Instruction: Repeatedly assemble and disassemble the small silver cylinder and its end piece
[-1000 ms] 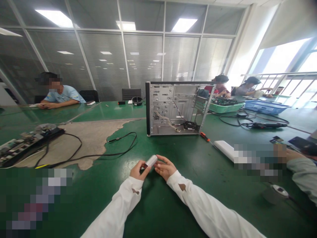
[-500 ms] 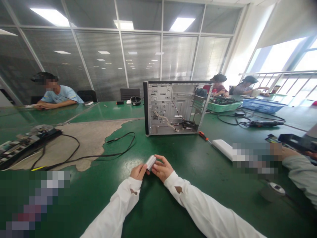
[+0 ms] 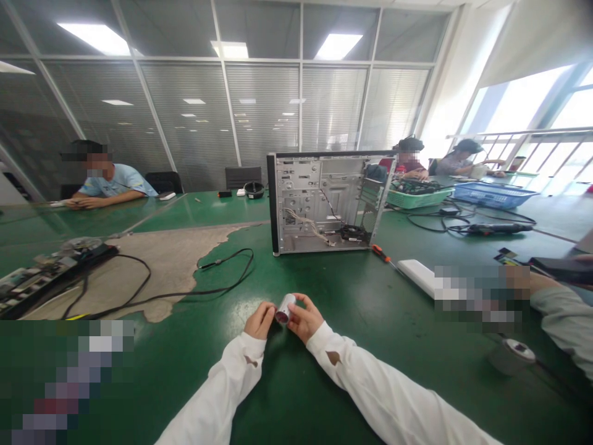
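Note:
A small silvery-white cylinder [image 3: 288,303] with a dark reddish end face is tilted over the green table in front of me. My right hand [image 3: 306,317] grips it, thumb on the near side and fingers curled behind. Close to its left edge, my left hand [image 3: 260,320] is closed, thumb pressed against the fingers. Whether those fingertips touch the cylinder or pinch something small I cannot tell. Beyond both hands, an opened computer case [image 3: 331,204] stands upright, with loose wires and a black fan inside. An orange-handled screwdriver [image 3: 382,254] lies by its right corner.
A black cable [image 3: 222,289] loops across the left side near a long tray of parts [image 3: 60,272]. At right are a white bar [image 3: 419,277], a round metal-topped object [image 3: 514,358] and a co-worker's arm [image 3: 563,327]. Green [image 3: 419,198] and blue baskets [image 3: 493,193] stand farther back.
The cylinder has turned so its reddish end now faces me, and it has shifted slightly right. My left fingers have come off its side; my right hand keeps hold.

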